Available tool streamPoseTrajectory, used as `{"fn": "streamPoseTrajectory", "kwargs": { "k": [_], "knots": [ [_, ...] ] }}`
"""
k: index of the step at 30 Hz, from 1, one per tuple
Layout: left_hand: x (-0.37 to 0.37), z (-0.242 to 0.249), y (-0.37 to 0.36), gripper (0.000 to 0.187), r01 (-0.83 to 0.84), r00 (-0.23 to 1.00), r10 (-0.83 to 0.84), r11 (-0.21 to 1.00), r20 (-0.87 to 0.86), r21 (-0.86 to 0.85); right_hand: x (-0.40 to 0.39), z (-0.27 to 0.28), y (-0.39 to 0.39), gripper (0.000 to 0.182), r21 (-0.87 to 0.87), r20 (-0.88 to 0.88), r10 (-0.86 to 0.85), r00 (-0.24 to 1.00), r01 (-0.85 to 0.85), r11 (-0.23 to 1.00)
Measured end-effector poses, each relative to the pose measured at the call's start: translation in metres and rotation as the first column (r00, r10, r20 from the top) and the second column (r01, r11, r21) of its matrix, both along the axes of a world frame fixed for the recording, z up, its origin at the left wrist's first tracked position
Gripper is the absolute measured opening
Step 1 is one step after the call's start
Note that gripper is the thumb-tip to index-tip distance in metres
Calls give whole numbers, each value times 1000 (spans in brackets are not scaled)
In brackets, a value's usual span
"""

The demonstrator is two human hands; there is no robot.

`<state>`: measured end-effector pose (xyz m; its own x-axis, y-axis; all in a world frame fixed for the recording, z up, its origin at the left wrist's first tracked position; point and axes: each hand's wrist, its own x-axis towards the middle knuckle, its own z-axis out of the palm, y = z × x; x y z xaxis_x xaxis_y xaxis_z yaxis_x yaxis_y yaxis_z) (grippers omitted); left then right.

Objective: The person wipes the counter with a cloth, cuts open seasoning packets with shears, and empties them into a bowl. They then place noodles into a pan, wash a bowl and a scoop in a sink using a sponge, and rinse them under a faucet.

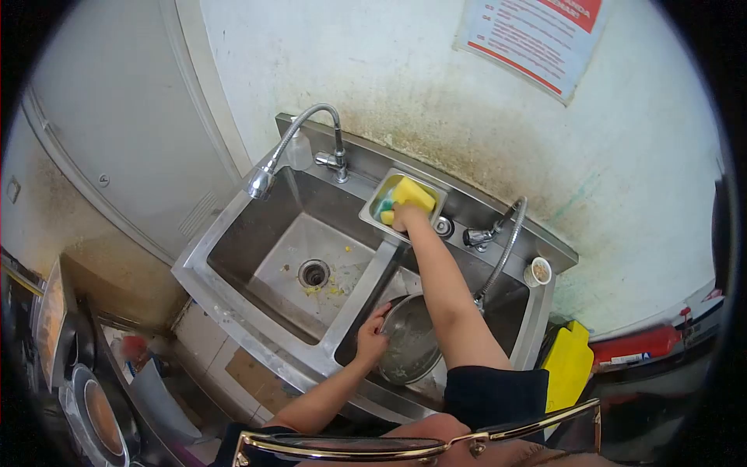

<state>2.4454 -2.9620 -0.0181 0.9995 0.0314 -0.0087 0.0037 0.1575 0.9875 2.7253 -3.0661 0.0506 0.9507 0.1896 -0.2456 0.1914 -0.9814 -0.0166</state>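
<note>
My left hand point(373, 339) grips the left rim of a round metal pan point(412, 342) in the right sink basin. Reaching across the sink, my right hand point(406, 215) is inside a small metal container point(373, 204) on the back ledge, with its fingers around a yellow sponge. A larger yellow sponge point(414, 194) lies against that hand, and something green shows beside it. Part of the pan is hidden behind my right forearm.
The left basin point(272, 265) has food scraps around its drain. Two flexible faucets point(336, 159) point(498, 233) stand behind. A soap bottle point(299, 151) and a small white cup point(538, 272) sit on the ledge. Pans point(97, 416) are at lower left.
</note>
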Motion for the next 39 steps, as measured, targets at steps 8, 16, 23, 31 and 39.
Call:
{"fn": "streamPoseTrajectory", "kwargs": {
  "k": [8,16,23,31,39],
  "knots": [
    [0,0,10,18,18,988,-37,992,-149,-123,33,6,-7,44,5,-192,12,981,-11,1000],
    [-3,25,14,13,3,968,-31,993,-249,-115,5,81,-31,32,677,58,-202,978,110,728],
    [-1,43,18,14,-75,959,-10,955,-285,-286,-224,30,-36,19,887,-110,-440,891,288,361],
    [-7,14,4,49,-2,990,-16,992,-138,-127,-264,-67,35,21,842,-533,-400,746,421,-337],
    [-11,33,-10,85,57,944,-129,970,-303,-235,-274,-84,21,16,858,-462,-458,760,513,-14]
  ]
}}
